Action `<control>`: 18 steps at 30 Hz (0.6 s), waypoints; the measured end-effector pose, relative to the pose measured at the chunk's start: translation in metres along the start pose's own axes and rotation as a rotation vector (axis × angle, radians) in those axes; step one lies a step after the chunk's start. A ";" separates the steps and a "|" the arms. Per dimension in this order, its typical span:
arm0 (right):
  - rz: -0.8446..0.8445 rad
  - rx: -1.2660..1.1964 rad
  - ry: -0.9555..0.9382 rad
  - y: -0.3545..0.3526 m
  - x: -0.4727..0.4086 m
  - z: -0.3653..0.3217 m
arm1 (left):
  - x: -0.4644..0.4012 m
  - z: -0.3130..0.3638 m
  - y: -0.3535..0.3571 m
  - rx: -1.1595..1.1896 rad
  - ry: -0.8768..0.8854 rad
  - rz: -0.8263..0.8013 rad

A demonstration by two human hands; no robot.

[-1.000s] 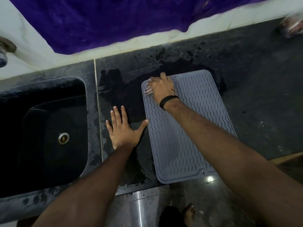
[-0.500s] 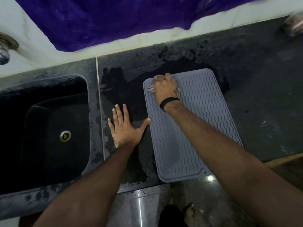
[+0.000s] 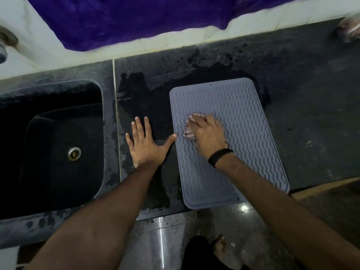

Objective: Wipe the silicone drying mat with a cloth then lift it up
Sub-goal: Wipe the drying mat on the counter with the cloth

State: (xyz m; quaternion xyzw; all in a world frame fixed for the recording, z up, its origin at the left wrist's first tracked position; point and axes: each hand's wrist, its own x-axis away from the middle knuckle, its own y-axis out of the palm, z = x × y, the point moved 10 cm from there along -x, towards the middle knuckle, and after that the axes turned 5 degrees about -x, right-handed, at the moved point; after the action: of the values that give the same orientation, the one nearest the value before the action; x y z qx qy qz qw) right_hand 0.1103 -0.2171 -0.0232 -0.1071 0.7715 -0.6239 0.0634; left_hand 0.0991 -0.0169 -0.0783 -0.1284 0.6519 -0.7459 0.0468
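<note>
One grey mat point(image 3: 243, 121), rubbery with wavy ridges and rounded corners, lies flat on the wet dark counter point(image 3: 311, 114). My right hand point(image 3: 208, 133) presses one crumpled pale cloth point(image 3: 188, 131) (dark stitched edging) onto its middle. My left hand point(image 3: 145, 145) lies open, fingers spread, thumb touching the mat's left edge.

The silicone drying mat point(image 3: 243, 133) is grey-blue with wavy raised ridges. The cloth point(image 3: 190, 131) is pale pink with dark zigzag stitching. The counter point(image 3: 311, 114) is dark speckled grey with black wet patches. The sink point(image 3: 58, 143) is black. A wristband point(image 3: 219, 155) is black, and the fabric point(image 3: 136, 16) above is deep purple.
</note>
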 end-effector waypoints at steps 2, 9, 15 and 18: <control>0.042 -0.016 0.008 -0.014 -0.016 0.003 | 0.001 -0.001 0.000 -0.001 -0.001 -0.003; -0.048 0.032 0.028 -0.019 -0.090 0.009 | 0.001 0.000 0.000 -0.016 -0.002 -0.020; -0.037 0.007 0.029 -0.004 -0.015 0.000 | 0.001 0.000 -0.001 -0.013 -0.009 -0.008; -0.083 -0.041 0.027 0.005 0.047 -0.007 | 0.002 -0.001 -0.001 -0.005 -0.007 -0.010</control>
State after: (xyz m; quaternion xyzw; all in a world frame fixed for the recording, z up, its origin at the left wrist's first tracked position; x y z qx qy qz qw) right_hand 0.0627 -0.2206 -0.0246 -0.1318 0.7799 -0.6113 0.0250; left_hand 0.0968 -0.0165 -0.0773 -0.1341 0.6529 -0.7441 0.0450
